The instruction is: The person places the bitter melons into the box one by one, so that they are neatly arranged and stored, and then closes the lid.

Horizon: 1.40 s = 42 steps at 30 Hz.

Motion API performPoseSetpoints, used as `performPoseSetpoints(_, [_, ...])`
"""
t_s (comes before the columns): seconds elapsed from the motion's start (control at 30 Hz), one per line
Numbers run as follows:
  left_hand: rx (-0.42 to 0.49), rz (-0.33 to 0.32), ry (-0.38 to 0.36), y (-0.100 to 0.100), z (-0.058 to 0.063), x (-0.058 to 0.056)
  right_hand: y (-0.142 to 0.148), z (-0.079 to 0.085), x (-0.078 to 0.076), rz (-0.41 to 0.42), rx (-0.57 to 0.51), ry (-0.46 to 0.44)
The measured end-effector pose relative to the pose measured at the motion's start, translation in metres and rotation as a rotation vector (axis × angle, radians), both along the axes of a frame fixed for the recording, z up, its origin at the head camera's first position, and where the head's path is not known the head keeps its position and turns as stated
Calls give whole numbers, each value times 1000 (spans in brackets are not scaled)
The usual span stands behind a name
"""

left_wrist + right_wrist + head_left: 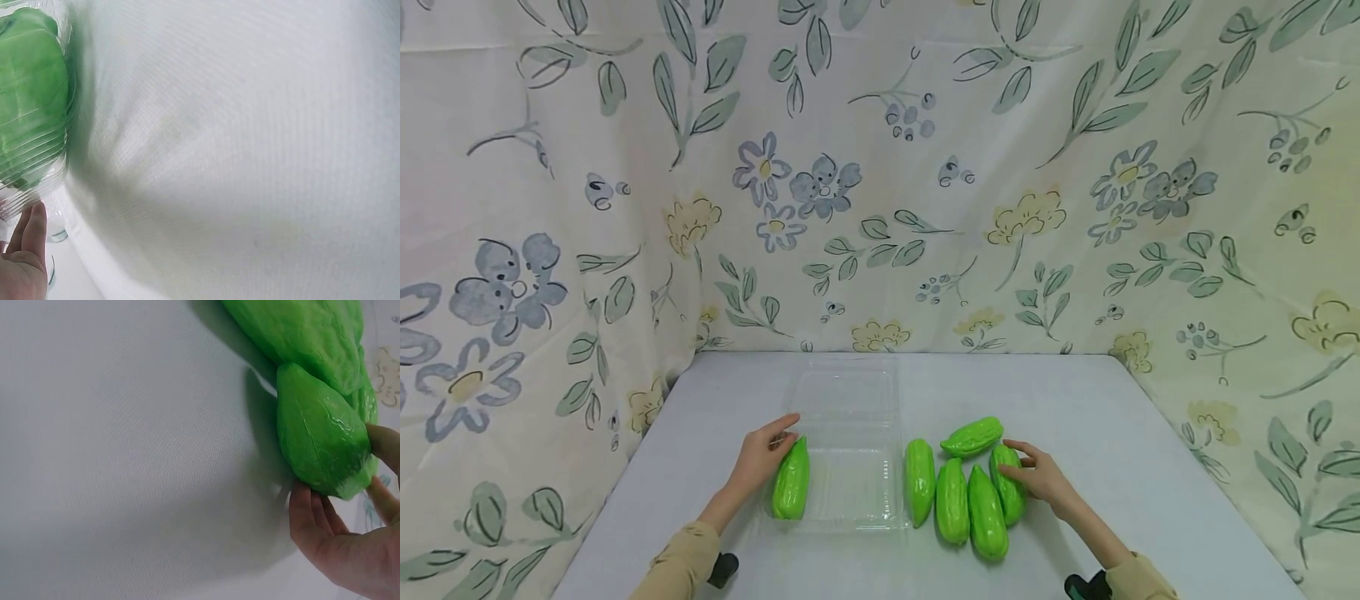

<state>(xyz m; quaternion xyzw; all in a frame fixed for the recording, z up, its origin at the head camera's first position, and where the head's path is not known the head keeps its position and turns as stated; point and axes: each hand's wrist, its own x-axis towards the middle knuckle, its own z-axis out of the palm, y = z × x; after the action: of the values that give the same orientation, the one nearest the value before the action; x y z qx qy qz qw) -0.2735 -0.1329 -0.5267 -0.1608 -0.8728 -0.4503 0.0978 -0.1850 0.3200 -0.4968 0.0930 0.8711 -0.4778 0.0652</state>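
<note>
With the fingers of the right hand (1036,477) pinching the end gourd (1011,505), at three o'clock from the clear container (857,487), best lift straight up while the left hand (760,454), its hold unclear, steadies the container's ten-o'clock edge.

left hand (765,451): green gourd (791,485) just beside, clear container (856,487) rightward | right hand (1042,478): grips another gourd (1011,496), four more gourds (952,504) leftward

Left hand (758,457) forward, fingers (36,232) extended; right hand (1039,477) curved in grip, thumb opposing fingers. Both forearms (1093,528) angled inward.
</note>
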Motion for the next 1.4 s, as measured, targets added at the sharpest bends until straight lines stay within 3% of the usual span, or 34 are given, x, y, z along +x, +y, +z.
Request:
performPoseSetpoints(0.67, [5, 9, -32, -1, 0, 0, 2, -4, -3, -11, -34, -8])
performPoseSetpoints(1.0, [13, -3, -28, 0, 0, 2, 13, -8, 2, -33, -75, -42])
performPoseSetpoints(1.4, [4, 10, -43, 1, 0, -1, 16, 5, 3, -25, -140, -39])
